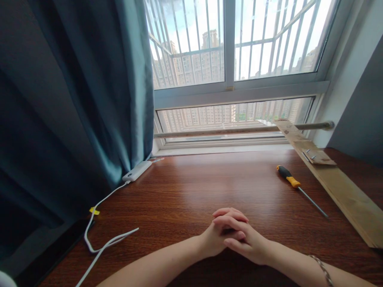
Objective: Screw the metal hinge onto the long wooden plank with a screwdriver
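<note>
My left hand (212, 240) and my right hand (253, 242) are clasped together over the near middle of the wooden table (185, 183). Their fingers are interlaced and closed, with no object visible between them. A braided bracelet (322, 268) circles my right wrist. Beyond that hand, to the right, a screwdriver (293, 181) with a black and yellow handle lies apart from it. Farther right is a long wooden board (344, 191). On the board rests a small wood piece (321, 156) with a few screws or nails (312, 157).
At the left, a white power strip or power bank (139, 171) lies against the dark blue curtain (119, 99). A white cable (86, 235) with a yellow tag (95, 211) runs from it toward me. Behind the table, a horizontal rail (215, 132) crosses the barred window (194, 52).
</note>
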Demonstrator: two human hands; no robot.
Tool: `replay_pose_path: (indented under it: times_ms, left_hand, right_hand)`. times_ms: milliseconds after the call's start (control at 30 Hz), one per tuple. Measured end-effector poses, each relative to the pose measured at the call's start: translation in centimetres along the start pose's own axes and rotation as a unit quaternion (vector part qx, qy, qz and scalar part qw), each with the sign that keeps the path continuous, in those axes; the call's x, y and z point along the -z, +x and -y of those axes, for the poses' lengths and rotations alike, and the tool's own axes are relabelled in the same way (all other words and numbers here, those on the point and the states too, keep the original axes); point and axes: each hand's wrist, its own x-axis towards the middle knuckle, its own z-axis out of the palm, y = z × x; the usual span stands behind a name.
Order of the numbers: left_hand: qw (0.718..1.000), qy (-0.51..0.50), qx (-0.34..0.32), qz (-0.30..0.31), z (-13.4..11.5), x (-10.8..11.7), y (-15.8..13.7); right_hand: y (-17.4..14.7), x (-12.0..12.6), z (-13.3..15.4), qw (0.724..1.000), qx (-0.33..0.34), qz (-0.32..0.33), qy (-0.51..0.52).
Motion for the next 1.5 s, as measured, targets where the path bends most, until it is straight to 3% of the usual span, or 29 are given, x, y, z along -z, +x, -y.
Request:
replay_pose_path:
  times_ms: [433, 1500]
  left_hand:
    - [1.0, -0.012, -0.016, -0.002, 0.4, -0.22, 0.09]
    - [1.0, -0.014, 0.019, 0.0, 0.57, -0.15, -0.19]
  right_hand:
    - [-0.04, -0.11, -0.22, 1.0, 0.004, -0.002, 0.015]
    - [0.03, -0.06, -0.02, 1.0, -0.007, -0.005, 0.016]
